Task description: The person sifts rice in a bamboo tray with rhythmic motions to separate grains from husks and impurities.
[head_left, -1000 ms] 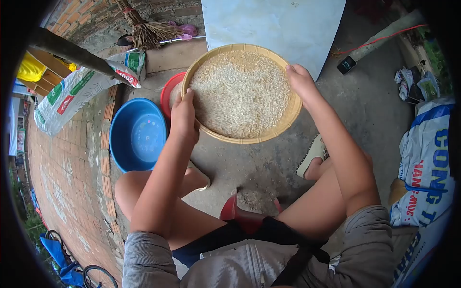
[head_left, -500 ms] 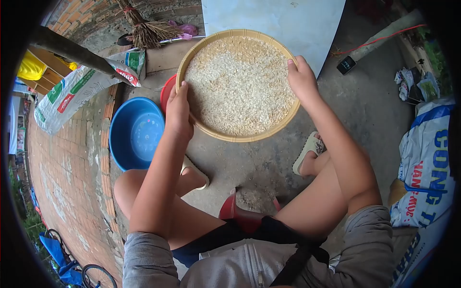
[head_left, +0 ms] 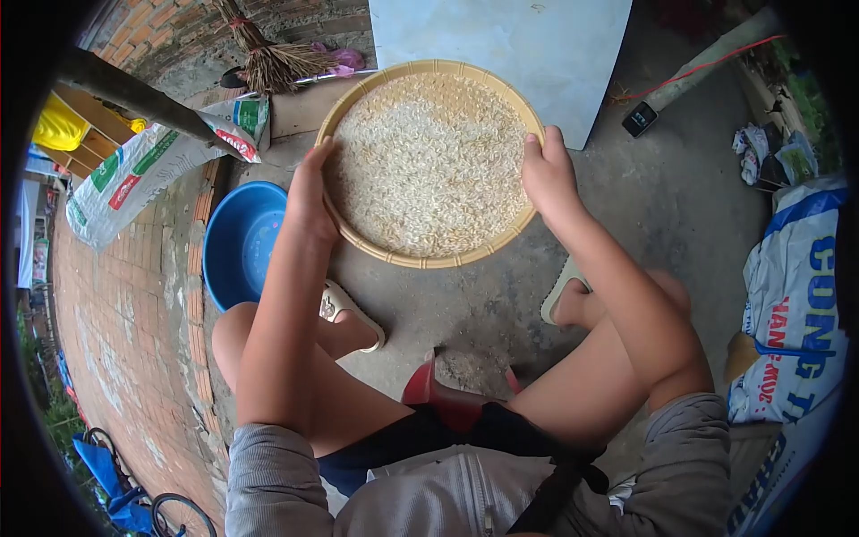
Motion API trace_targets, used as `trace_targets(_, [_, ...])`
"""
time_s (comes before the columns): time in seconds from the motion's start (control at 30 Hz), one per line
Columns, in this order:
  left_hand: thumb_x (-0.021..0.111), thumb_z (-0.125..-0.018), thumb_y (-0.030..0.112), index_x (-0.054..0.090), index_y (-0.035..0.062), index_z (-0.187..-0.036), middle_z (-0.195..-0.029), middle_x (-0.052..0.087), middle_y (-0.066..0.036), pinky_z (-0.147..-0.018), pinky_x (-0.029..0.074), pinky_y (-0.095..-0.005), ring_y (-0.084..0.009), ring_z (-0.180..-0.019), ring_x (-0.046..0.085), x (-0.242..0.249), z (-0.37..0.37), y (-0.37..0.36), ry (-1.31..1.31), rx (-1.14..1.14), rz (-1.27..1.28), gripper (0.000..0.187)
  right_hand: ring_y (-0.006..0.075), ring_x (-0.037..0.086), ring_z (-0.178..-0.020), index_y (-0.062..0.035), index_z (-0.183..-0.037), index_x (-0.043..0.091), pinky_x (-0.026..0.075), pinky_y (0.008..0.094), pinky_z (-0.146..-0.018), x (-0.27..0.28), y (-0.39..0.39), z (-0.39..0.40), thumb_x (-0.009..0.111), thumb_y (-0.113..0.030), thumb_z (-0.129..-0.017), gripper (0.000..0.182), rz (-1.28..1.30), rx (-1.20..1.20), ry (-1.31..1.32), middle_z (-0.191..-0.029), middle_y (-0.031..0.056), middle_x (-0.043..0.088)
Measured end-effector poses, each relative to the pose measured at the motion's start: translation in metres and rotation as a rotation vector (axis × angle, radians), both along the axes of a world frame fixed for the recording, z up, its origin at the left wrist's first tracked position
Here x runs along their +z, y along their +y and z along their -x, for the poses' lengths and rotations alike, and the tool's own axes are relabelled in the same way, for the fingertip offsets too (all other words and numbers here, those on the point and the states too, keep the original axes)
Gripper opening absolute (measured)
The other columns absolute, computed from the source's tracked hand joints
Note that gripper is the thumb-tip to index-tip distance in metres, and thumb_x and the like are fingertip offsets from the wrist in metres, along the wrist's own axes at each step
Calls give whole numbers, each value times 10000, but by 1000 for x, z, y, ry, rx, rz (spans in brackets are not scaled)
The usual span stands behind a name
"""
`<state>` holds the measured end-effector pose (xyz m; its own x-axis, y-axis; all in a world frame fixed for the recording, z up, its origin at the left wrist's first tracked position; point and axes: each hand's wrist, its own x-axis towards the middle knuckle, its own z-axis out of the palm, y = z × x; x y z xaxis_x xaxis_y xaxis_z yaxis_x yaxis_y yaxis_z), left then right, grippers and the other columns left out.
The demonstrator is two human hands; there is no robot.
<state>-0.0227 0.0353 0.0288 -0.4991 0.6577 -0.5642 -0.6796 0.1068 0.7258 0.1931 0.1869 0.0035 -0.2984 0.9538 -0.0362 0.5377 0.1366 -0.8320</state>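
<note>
A round woven winnowing tray (head_left: 436, 261) is held out in front of me, above the floor. Pale rice grains (head_left: 429, 170) are spread over it, with browner husks or unhulled grains (head_left: 438, 89) toward the far rim. My left hand (head_left: 310, 192) grips the tray's left rim, its fingers mostly hidden underneath. On the right rim my right hand (head_left: 549, 174) is closed, thumb on top and fingers along the outer side.
A blue basin (head_left: 242, 246) stands on the floor to the left, partly behind my left forearm. A pale board (head_left: 501, 40) lies beyond the tray. Printed sacks (head_left: 792, 304) are at the right, another sack (head_left: 134, 174) at the left under a pole (head_left: 148, 98). A straw broom (head_left: 277, 63) is at the back.
The tray has shifted slightly left, with both hands still on its rim. Grains have moved a little on it. The red rim beside the blue basin is now out of sight.
</note>
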Motion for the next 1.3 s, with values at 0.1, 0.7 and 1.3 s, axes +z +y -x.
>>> trace_targets(0.1, [451,-927,313,534,34,-1140,-1030,631,-133,-876,484,-380,-253,-921,623,7,-9,1,-6,18,-27,361,348,597,-783,12,-957,482,442,419,-727,-9,19,-10,404,-259,-955,282,-43,25,62,-829,206,591])
trace_targets(0.7, [500,-882,217,591,29,-995,-921,652,-115,-855,495,-415,-264,-838,630,20,-52,35,-161,53,45,238,140,528,-682,18,-857,514,445,313,-640,4,63,-44,559,-342,-902,366,188,29,237,-762,61,554])
trace_targets(1.3, [624,-860,298,535,-47,-1145,-908,631,-103,-681,488,-285,-146,-765,600,5,-3,49,945,-216,247,457,234,601,-939,82,-1080,475,481,325,-815,12,32,-53,804,-320,-703,642,-89,67,220,-1037,194,593])
